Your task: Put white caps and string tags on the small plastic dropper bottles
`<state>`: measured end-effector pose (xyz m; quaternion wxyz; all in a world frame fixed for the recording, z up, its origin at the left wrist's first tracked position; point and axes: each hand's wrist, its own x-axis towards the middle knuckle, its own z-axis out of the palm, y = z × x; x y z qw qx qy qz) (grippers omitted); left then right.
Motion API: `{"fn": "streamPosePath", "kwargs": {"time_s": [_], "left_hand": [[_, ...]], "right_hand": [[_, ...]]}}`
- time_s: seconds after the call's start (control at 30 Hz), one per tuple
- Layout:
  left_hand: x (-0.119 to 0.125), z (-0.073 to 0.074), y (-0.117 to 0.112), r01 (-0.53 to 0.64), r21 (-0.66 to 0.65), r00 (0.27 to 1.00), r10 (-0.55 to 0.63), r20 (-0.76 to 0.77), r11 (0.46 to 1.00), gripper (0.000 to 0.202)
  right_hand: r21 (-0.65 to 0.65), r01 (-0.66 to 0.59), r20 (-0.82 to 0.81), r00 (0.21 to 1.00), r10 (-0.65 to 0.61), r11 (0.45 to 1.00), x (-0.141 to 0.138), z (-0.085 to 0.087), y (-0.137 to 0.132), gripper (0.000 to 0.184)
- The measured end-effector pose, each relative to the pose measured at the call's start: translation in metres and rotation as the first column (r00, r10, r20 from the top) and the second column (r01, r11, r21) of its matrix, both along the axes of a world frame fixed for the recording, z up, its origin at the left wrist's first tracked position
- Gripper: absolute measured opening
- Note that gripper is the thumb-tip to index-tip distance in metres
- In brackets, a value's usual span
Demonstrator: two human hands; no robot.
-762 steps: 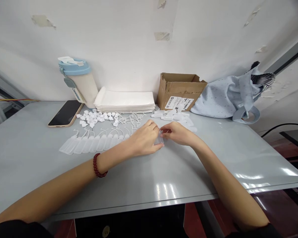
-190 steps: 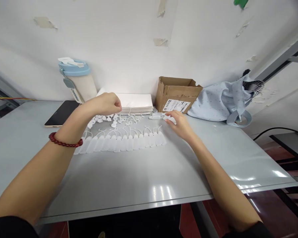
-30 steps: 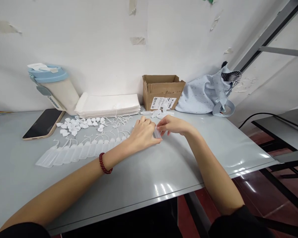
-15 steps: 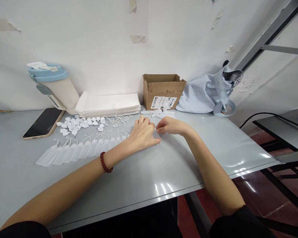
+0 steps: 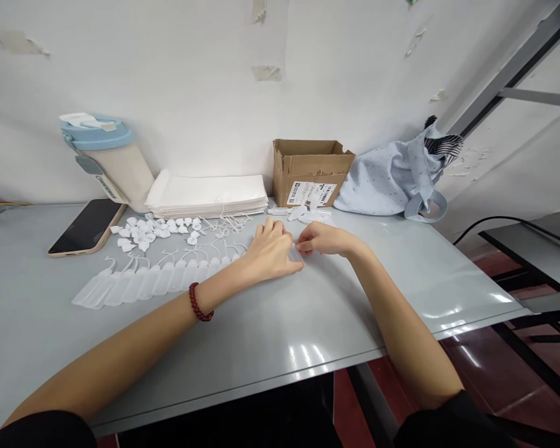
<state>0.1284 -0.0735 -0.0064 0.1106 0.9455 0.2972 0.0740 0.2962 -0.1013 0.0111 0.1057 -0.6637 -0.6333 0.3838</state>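
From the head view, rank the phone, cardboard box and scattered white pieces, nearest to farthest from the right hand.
1. Cardboard box: just beyond the right hand, toward the wall.
2. White pieces: off to its left.
3. Phone: farther left still.

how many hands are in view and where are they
2: the left hand, near the row of translucent tags, and the right hand beside it, at a translucent piece. No hand seems hidden.

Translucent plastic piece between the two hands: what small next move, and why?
Probably settle the piece beside the row of string-topped translucent plastic tags, since the left hand and right hand meet at it, roughly in line with the row.
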Motion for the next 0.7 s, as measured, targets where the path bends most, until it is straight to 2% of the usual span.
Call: {"fn": "streamPosePath", "kwargs": {"time_s": [0.27, 0.7], "left_hand": [[0.0006, 0.0045, -0.0029, 0.016, 0.003, 0.999, -0.016, -0.051, 1.000, 0.046], [-0.0035, 0.0029, 0.0009, 0.040, 0.011, 0.999, -0.041, 0.002, 0.999, 0.048]], "right_hand": [[-0.050, 0.013, -0.006, 1.000, -0.013, 0.999, 0.0002, 0.0005, 0.0011, 0.013], [-0.067, 0.040, -0.039, 0.998, -0.043, 0.997, 0.0000, 0.0003, 0.0011, 0.015]]}}
